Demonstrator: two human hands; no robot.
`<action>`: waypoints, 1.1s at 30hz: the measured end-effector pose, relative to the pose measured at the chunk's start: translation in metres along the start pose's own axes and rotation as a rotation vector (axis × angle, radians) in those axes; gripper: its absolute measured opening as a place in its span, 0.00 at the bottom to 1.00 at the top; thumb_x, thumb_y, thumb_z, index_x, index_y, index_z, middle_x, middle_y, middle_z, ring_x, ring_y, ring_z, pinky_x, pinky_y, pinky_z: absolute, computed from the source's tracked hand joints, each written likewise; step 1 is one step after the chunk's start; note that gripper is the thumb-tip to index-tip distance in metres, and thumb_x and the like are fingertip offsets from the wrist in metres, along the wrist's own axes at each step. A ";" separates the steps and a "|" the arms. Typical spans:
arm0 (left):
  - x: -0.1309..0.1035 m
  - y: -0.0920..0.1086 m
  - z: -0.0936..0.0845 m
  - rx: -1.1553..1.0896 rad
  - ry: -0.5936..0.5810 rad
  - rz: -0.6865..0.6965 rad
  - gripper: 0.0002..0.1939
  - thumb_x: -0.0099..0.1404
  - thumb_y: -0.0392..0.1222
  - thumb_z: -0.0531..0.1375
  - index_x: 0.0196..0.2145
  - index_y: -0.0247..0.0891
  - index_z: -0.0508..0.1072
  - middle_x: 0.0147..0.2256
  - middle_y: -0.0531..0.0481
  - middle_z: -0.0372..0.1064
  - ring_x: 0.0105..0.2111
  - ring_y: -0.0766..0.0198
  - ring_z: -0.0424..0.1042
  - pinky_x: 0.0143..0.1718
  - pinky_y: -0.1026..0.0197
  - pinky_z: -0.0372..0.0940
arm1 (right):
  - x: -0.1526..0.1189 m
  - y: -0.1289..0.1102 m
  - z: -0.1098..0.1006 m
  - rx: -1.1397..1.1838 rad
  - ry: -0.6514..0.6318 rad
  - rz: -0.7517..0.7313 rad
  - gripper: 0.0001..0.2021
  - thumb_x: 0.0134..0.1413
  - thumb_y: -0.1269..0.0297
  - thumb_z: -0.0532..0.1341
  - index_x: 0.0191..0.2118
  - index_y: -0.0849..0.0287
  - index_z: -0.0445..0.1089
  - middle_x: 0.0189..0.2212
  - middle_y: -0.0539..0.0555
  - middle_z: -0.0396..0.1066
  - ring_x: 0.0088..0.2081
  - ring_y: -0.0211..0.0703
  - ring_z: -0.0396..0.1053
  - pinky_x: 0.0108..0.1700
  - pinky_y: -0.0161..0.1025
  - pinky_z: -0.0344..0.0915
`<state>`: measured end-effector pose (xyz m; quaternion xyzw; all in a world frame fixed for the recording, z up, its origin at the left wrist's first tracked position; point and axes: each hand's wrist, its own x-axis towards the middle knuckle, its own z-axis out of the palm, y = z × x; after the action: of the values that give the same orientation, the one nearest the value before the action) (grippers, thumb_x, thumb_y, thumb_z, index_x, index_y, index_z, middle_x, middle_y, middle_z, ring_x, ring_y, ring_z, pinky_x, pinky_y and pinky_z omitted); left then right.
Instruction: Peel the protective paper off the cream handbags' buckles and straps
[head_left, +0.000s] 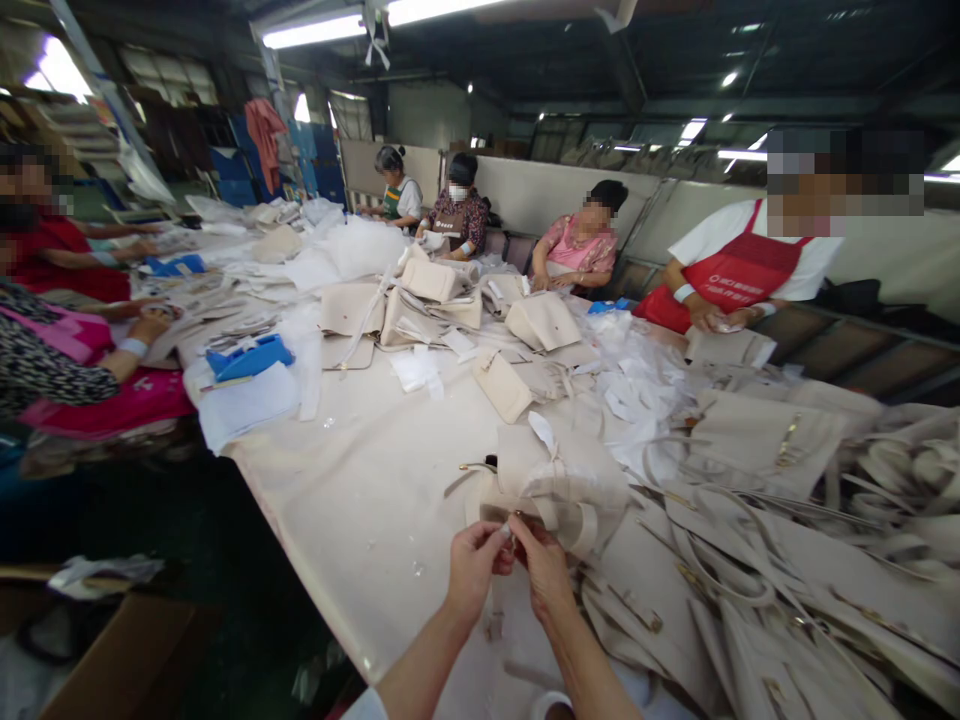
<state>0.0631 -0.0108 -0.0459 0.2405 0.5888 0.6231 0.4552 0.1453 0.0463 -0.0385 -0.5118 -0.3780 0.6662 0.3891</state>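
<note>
A beige handbag (551,462) lies on the covered table right in front of me, its strap trailing over it. Against its near edge, my left hand (474,562) and my right hand (546,568) meet, thumbs and fingertips pinched together. Between them is something small and pale, too tiny to name; the fingers hide most of it. A spot of dark metal shows at the right fingertips. To the right of my right hand, flat beige bag pieces with straps and gold-coloured fittings (787,440) lie heaped.
Beige bags (429,282) are piled mid-table, with crumpled white wrapping (649,385) to their right. A blue holder (251,357) sits beside a white cloth (249,402) at the left edge. Co-workers sit along both sides. A cardboard box (127,655) stands below left.
</note>
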 end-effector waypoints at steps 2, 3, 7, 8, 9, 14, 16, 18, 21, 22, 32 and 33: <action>0.000 0.001 0.001 -0.051 0.009 -0.029 0.18 0.57 0.54 0.61 0.32 0.34 0.71 0.25 0.46 0.72 0.23 0.61 0.72 0.25 0.60 0.69 | -0.001 -0.001 0.001 0.015 -0.007 0.009 0.18 0.31 0.52 0.73 0.26 0.60 0.74 0.22 0.49 0.73 0.27 0.40 0.65 0.30 0.37 0.62; -0.001 0.002 0.002 -0.071 0.022 -0.027 0.19 0.56 0.55 0.62 0.32 0.35 0.70 0.25 0.47 0.72 0.24 0.62 0.72 0.26 0.61 0.69 | -0.002 -0.001 0.001 0.023 -0.008 0.013 0.18 0.31 0.51 0.73 0.26 0.60 0.74 0.23 0.49 0.73 0.28 0.41 0.66 0.31 0.37 0.63; -0.006 0.003 0.004 -0.112 0.076 0.024 0.19 0.54 0.57 0.65 0.29 0.37 0.68 0.24 0.52 0.70 0.24 0.65 0.70 0.28 0.64 0.68 | -0.004 -0.002 0.004 0.044 -0.010 0.035 0.18 0.30 0.50 0.72 0.24 0.59 0.72 0.20 0.48 0.70 0.25 0.40 0.64 0.28 0.37 0.63; -0.007 0.004 0.003 -0.116 0.076 0.033 0.20 0.53 0.57 0.66 0.28 0.37 0.68 0.23 0.52 0.70 0.25 0.66 0.70 0.29 0.65 0.68 | -0.004 -0.002 0.004 0.044 -0.014 0.037 0.18 0.30 0.50 0.72 0.23 0.59 0.72 0.19 0.48 0.69 0.24 0.39 0.64 0.27 0.37 0.62; -0.008 0.004 0.003 -0.121 0.070 0.037 0.20 0.52 0.57 0.67 0.27 0.37 0.68 0.23 0.52 0.70 0.25 0.66 0.70 0.30 0.65 0.67 | -0.004 -0.003 0.004 0.042 -0.020 0.037 0.18 0.30 0.50 0.72 0.23 0.59 0.71 0.18 0.47 0.68 0.23 0.39 0.63 0.26 0.36 0.61; -0.003 0.014 -0.007 -0.208 -0.045 -0.134 0.27 0.50 0.65 0.65 0.33 0.37 0.69 0.27 0.48 0.74 0.27 0.61 0.73 0.30 0.61 0.68 | -0.004 -0.007 0.002 -0.007 -0.065 0.006 0.18 0.32 0.48 0.71 0.23 0.59 0.73 0.19 0.49 0.70 0.24 0.42 0.65 0.29 0.39 0.63; 0.003 0.021 -0.013 -0.235 -0.156 -0.355 0.31 0.55 0.70 0.57 0.35 0.35 0.70 0.30 0.43 0.75 0.27 0.60 0.74 0.28 0.60 0.68 | -0.004 -0.008 0.000 -0.037 -0.078 -0.016 0.18 0.33 0.48 0.71 0.24 0.59 0.74 0.22 0.51 0.73 0.28 0.45 0.68 0.34 0.40 0.64; 0.009 0.027 -0.018 -0.202 -0.255 -0.498 0.30 0.56 0.67 0.58 0.34 0.32 0.72 0.31 0.40 0.76 0.27 0.60 0.74 0.27 0.61 0.67 | -0.004 -0.009 -0.003 -0.068 -0.084 -0.036 0.19 0.33 0.47 0.71 0.25 0.59 0.75 0.24 0.52 0.75 0.31 0.46 0.68 0.38 0.40 0.64; 0.016 0.032 -0.023 -0.125 -0.330 -0.515 0.24 0.52 0.57 0.66 0.32 0.29 0.75 0.29 0.38 0.76 0.26 0.60 0.75 0.26 0.62 0.67 | -0.003 -0.008 -0.007 -0.107 -0.100 -0.057 0.19 0.34 0.47 0.70 0.25 0.60 0.76 0.25 0.52 0.75 0.32 0.47 0.68 0.39 0.41 0.63; 0.018 0.032 -0.023 -0.110 -0.346 -0.520 0.23 0.51 0.55 0.67 0.31 0.29 0.76 0.29 0.38 0.76 0.26 0.59 0.75 0.26 0.61 0.67 | -0.002 -0.008 -0.008 -0.115 -0.105 -0.063 0.20 0.35 0.46 0.70 0.25 0.60 0.76 0.25 0.52 0.75 0.32 0.47 0.67 0.39 0.41 0.62; 0.019 0.032 -0.013 -0.027 -0.244 -0.435 0.18 0.45 0.51 0.69 0.26 0.34 0.72 0.25 0.45 0.76 0.23 0.64 0.73 0.24 0.65 0.65 | 0.000 -0.005 -0.003 -0.021 -0.155 -0.003 0.19 0.37 0.46 0.69 0.23 0.60 0.74 0.20 0.50 0.71 0.25 0.41 0.63 0.31 0.37 0.60; 0.019 0.033 -0.013 -0.022 -0.244 -0.429 0.19 0.44 0.52 0.69 0.26 0.34 0.72 0.25 0.45 0.76 0.24 0.64 0.73 0.25 0.64 0.65 | 0.000 -0.006 -0.003 0.002 -0.173 0.010 0.19 0.38 0.45 0.69 0.23 0.60 0.74 0.20 0.50 0.70 0.25 0.40 0.63 0.29 0.37 0.59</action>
<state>0.0339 0.0023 -0.0213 0.1786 0.5600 0.4851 0.6475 0.1489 0.0487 -0.0334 -0.4538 -0.4069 0.7102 0.3523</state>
